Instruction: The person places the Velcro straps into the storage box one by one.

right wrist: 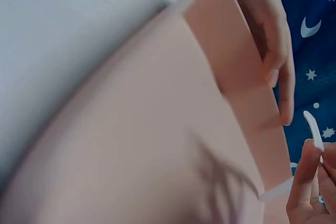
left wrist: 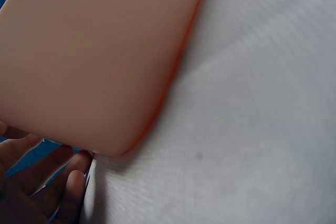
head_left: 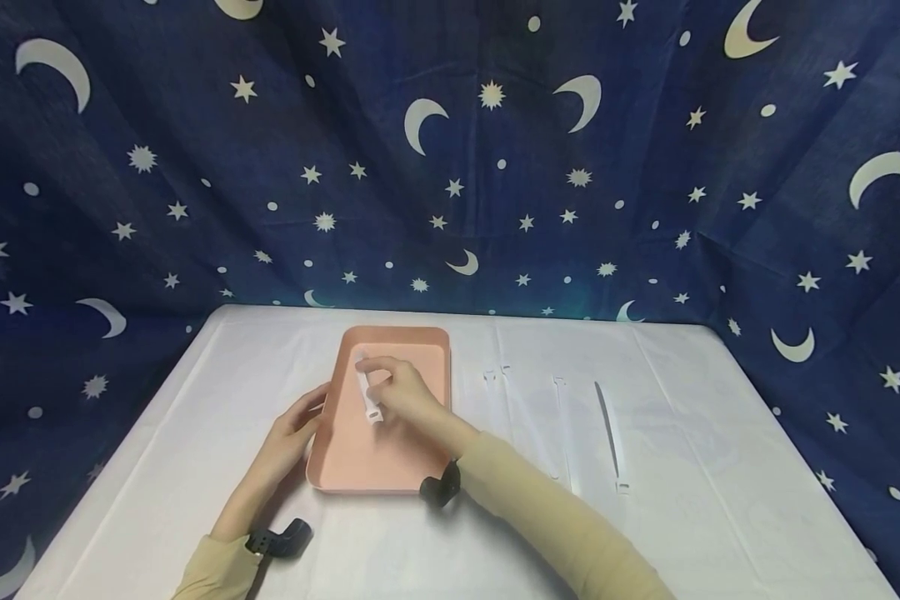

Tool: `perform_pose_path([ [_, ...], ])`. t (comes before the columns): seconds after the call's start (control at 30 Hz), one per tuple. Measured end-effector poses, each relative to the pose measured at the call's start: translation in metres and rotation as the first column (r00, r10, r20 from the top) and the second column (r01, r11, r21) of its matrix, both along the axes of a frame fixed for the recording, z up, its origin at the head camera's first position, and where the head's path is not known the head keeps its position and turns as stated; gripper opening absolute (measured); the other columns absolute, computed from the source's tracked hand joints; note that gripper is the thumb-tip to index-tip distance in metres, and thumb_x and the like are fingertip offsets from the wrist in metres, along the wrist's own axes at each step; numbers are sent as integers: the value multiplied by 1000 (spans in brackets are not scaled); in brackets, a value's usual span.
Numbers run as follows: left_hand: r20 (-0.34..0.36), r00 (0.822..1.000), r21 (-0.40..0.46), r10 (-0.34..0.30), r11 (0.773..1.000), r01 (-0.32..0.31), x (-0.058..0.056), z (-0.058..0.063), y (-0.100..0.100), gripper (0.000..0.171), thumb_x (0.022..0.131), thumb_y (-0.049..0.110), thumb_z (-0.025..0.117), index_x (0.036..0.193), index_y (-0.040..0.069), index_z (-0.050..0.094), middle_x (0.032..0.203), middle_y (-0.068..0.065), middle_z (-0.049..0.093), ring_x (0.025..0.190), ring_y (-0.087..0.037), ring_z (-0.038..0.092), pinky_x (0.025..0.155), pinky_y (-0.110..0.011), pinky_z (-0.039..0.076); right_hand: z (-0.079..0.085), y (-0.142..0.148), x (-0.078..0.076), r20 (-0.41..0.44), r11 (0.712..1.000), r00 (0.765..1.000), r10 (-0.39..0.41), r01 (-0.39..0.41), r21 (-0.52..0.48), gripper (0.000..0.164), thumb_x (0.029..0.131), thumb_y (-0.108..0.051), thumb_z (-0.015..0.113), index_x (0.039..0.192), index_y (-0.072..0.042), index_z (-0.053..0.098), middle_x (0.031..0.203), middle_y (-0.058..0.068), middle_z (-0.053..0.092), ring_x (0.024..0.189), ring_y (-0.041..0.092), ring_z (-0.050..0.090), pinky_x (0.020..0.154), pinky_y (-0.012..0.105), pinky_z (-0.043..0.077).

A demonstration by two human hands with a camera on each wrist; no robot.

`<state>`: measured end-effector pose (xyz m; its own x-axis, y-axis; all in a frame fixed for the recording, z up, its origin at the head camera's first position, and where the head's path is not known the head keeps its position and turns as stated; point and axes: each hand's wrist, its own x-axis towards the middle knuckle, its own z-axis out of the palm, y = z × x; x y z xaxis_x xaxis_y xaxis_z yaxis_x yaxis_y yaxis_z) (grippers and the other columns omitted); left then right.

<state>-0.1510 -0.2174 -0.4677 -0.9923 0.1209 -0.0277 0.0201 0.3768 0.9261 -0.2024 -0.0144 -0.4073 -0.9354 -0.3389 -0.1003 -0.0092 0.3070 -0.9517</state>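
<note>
A shallow pink tray (head_left: 348, 462) lies on the white-covered table, left of centre. My right hand (head_left: 405, 393) is over its inside and pinches a white slotted strap (right wrist: 315, 129) between thumb and fingertips. In the head view a white strap (head_left: 367, 393) with a slotted end lies lengthwise under those fingers; whether it is the pinched one or another, I cannot tell. My left hand (head_left: 288, 437) rests against the tray's left wall, its fingers (right wrist: 286, 98) extended along the rim.
Right of the tray, several white straps lie spread out: a pair of straps (head_left: 521, 408) near the tray, one strap (head_left: 564, 425) farther right, and a strap with a grey side (head_left: 609, 429) rightmost. A dark blue curtain (head_left: 510, 200) with moons and stars hangs behind the table (head_left: 690, 517).
</note>
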Motion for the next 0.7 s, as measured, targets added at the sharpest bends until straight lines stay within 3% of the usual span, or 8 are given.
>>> perform_pose_path([
  [0.13, -3, 1000, 3, 0, 1000, 0, 0, 0, 0, 49, 102, 17, 45, 149, 14, 34, 154, -19, 33, 137, -43, 39, 113, -63, 31, -6, -2, 4, 30, 1000, 1000, -8, 8, -7, 47, 79, 8, 61, 121, -13, 67, 128, 11, 62, 59, 13, 58, 54, 24, 53],
  [0.4, 10, 1000, -7, 2, 1000, -2, -1, -2, 1, 50, 102, 16, 45, 150, 14, 33, 155, -18, 31, 139, -44, 37, 113, -62, 31, -13, -2, 11, 169, 993, 986, 12, 8, -118, 49, 78, 8, 61, 125, -6, 63, 125, 22, 62, 64, 14, 60, 71, 44, 62],
  [0.7, 10, 1000, -8, 4, 1000, -4, 0, -1, 1, 49, 102, 18, 46, 150, 16, 33, 155, -17, 32, 139, -43, 37, 113, -62, 31, -25, -1, 10, 201, 993, 979, 30, -7, -117, 47, 80, 2, 61, 126, -4, 60, 124, 18, 63, 68, 13, 62, 68, 28, 60],
])
